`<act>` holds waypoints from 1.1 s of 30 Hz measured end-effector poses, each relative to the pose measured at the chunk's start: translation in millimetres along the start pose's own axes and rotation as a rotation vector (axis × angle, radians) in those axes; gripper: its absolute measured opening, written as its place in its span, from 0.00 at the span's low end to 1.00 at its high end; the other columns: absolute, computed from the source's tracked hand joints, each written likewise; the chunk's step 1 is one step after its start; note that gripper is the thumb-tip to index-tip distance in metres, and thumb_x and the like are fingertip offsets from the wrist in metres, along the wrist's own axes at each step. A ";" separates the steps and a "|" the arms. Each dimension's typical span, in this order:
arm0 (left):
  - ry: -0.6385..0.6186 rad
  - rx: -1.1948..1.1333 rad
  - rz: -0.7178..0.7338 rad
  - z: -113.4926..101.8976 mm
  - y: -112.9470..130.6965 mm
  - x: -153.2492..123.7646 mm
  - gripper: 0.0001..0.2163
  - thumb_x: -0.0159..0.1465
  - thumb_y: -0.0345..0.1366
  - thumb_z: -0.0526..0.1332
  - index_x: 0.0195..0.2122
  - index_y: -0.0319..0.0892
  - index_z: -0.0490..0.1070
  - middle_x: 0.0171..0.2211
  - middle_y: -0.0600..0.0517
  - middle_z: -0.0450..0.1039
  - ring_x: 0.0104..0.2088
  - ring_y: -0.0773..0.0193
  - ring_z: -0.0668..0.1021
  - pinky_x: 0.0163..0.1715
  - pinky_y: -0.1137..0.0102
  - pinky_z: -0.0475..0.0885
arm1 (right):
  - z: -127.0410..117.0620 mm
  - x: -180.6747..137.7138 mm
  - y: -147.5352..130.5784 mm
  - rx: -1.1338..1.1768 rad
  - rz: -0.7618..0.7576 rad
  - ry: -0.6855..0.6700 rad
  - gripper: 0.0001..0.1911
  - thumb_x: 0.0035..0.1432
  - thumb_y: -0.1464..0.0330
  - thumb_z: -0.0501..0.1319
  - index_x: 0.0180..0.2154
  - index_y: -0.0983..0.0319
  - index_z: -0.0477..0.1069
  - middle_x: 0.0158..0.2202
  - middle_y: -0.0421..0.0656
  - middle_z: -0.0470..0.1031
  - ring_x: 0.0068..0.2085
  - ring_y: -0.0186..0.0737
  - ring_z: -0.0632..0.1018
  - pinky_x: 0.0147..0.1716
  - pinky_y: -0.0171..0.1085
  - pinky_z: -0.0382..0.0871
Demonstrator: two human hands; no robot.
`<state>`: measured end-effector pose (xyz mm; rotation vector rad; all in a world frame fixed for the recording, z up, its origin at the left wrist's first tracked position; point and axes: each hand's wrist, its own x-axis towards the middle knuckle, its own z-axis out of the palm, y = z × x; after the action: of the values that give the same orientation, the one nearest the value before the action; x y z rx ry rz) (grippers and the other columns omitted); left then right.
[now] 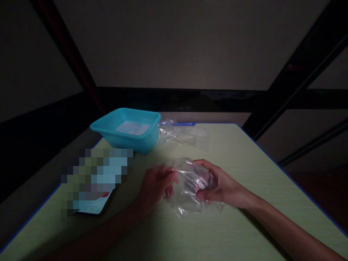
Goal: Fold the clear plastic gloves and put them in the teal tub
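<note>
Between my two hands is a clear plastic bag [187, 181], crinkled and shiny, held just above the table. My left hand [157, 183] pinches the bag's left side with thumb and fingers. From the right, my right hand [214, 181] is closed around the other side, its thumb in front and its fingers partly behind the film. Whether anything lies inside the bag, I cannot tell. Farther back, more clear plastic [185, 136] lies flat and crumpled on the table.
A turquoise plastic basin [125, 139] stands at the back left with something whitish inside. Nearer, at the left edge, lies a phone [95, 206], mostly blurred out by blocks. The pale table [244, 224] has a blue edge; a wall rises behind it.
</note>
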<state>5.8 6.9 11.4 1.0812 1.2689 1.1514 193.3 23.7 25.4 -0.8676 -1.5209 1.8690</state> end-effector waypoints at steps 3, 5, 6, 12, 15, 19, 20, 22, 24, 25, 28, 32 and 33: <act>0.046 0.013 -0.019 -0.8 -0.8 -0.1 0.11 0.46 0.42 0.61 0.19 0.38 0.68 0.08 0.61 0.61 0.07 0.77 0.58 0.06 0.80 0.51 | -5.1 -1.4 -6.7 -0.026 0.035 0.021 0.31 0.42 0.76 0.67 0.48 0.63 0.57 0.22 0.33 0.69 0.18 0.25 0.67 0.16 0.25 0.62; 0.069 0.027 -0.023 -1.3 0.0 -0.5 0.11 0.47 0.42 0.61 0.19 0.38 0.68 0.07 0.62 0.58 0.06 0.78 0.55 0.06 0.81 0.48 | -9.6 -2.8 -11.5 -0.038 0.040 0.042 0.31 0.43 0.76 0.66 0.49 0.64 0.56 0.20 0.32 0.68 0.17 0.24 0.66 0.14 0.25 0.61; 0.082 0.034 -0.027 -1.4 0.8 -0.9 0.11 0.47 0.43 0.61 0.19 0.38 0.68 0.07 0.63 0.58 0.06 0.78 0.55 0.06 0.81 0.48 | -12.0 -3.6 -13.6 -0.033 0.038 0.042 0.31 0.43 0.75 0.66 0.49 0.64 0.56 0.19 0.31 0.67 0.16 0.24 0.65 0.14 0.24 0.60; 0.147 0.075 -0.045 -0.5 6.6 -3.3 0.13 0.45 0.44 0.62 0.21 0.38 0.68 0.13 0.60 0.66 0.07 0.79 0.56 0.06 0.81 0.47 | -22.7 -9.8 -24.0 0.065 0.014 0.045 0.32 0.42 0.73 0.67 0.50 0.62 0.58 0.19 0.32 0.68 0.14 0.21 0.61 0.10 0.22 0.52; 0.148 0.094 -0.037 -0.5 7.3 -3.5 0.13 0.46 0.44 0.61 0.19 0.38 0.68 0.11 0.60 0.64 0.07 0.78 0.56 0.06 0.80 0.47 | -24.0 -12.4 -25.9 0.139 -0.021 0.044 0.32 0.43 0.72 0.68 0.50 0.62 0.59 0.19 0.32 0.69 0.13 0.20 0.60 0.10 0.22 0.49; 0.148 0.085 -0.038 -1.3 7.7 -3.6 0.12 0.46 0.44 0.61 0.20 0.38 0.68 0.12 0.60 0.64 0.07 0.78 0.55 0.06 0.80 0.47 | -26.0 -15.5 -25.6 0.215 -0.089 0.067 0.31 0.42 0.71 0.68 0.50 0.61 0.61 0.19 0.32 0.69 0.14 0.21 0.60 0.11 0.22 0.48; 0.150 0.088 -0.039 -1.5 7.7 -3.7 0.12 0.46 0.44 0.60 0.20 0.38 0.68 0.11 0.60 0.63 0.07 0.78 0.55 0.06 0.80 0.47 | -26.9 -16.4 -25.7 0.224 -0.101 0.073 0.31 0.42 0.71 0.69 0.49 0.60 0.62 0.19 0.32 0.69 0.15 0.22 0.61 0.11 0.23 0.48; 0.148 0.104 -0.040 -1.8 7.6 -3.7 0.12 0.46 0.44 0.60 0.19 0.39 0.68 0.10 0.60 0.61 0.07 0.78 0.56 0.06 0.80 0.48 | -29.1 -18.4 -26.6 0.237 -0.118 0.079 0.32 0.40 0.70 0.69 0.49 0.59 0.64 0.19 0.32 0.68 0.15 0.23 0.62 0.12 0.24 0.48; 0.137 0.120 -0.039 -2.3 7.2 -3.7 0.13 0.47 0.45 0.60 0.18 0.39 0.67 0.10 0.60 0.60 0.07 0.78 0.56 0.06 0.80 0.48 | -30.6 -20.3 -28.2 0.251 -0.135 0.075 0.31 0.39 0.69 0.70 0.48 0.57 0.65 0.18 0.31 0.66 0.15 0.24 0.60 0.12 0.25 0.47; 0.129 0.125 -0.040 -2.5 6.8 -3.7 0.13 0.47 0.45 0.60 0.18 0.39 0.67 0.10 0.60 0.60 0.07 0.78 0.56 0.06 0.80 0.48 | -30.9 -21.2 -29.1 0.259 -0.148 0.086 0.31 0.38 0.68 0.70 0.47 0.56 0.66 0.17 0.31 0.64 0.15 0.24 0.59 0.12 0.25 0.47; 0.113 0.130 -0.047 -3.5 5.3 -3.0 0.14 0.47 0.45 0.60 0.19 0.38 0.68 0.10 0.61 0.59 0.07 0.78 0.56 0.06 0.81 0.48 | -29.8 -23.4 -32.5 0.266 -0.206 0.169 0.30 0.34 0.64 0.70 0.45 0.54 0.69 0.16 0.30 0.57 0.16 0.25 0.54 0.13 0.27 0.47; 0.112 0.116 -0.048 -3.8 3.2 -1.7 0.13 0.48 0.44 0.61 0.27 0.38 0.69 0.14 0.60 0.65 0.08 0.77 0.58 0.05 0.81 0.50 | -29.0 -24.8 -37.3 0.153 -0.354 0.394 0.23 0.40 0.54 0.64 0.41 0.51 0.70 0.17 0.31 0.46 0.18 0.27 0.46 0.15 0.29 0.43; 0.111 0.119 -0.046 -3.5 3.0 -1.5 0.14 0.47 0.43 0.61 0.30 0.38 0.69 0.15 0.59 0.66 0.08 0.76 0.59 0.05 0.81 0.52 | -29.8 -24.9 -38.3 0.093 -0.381 0.458 0.20 0.45 0.52 0.60 0.41 0.51 0.70 0.18 0.32 0.44 0.18 0.28 0.45 0.16 0.30 0.43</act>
<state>2.3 5.6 14.5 1.0811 1.4571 1.1260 233.2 30.0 62.0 -0.8239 -1.2030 1.3434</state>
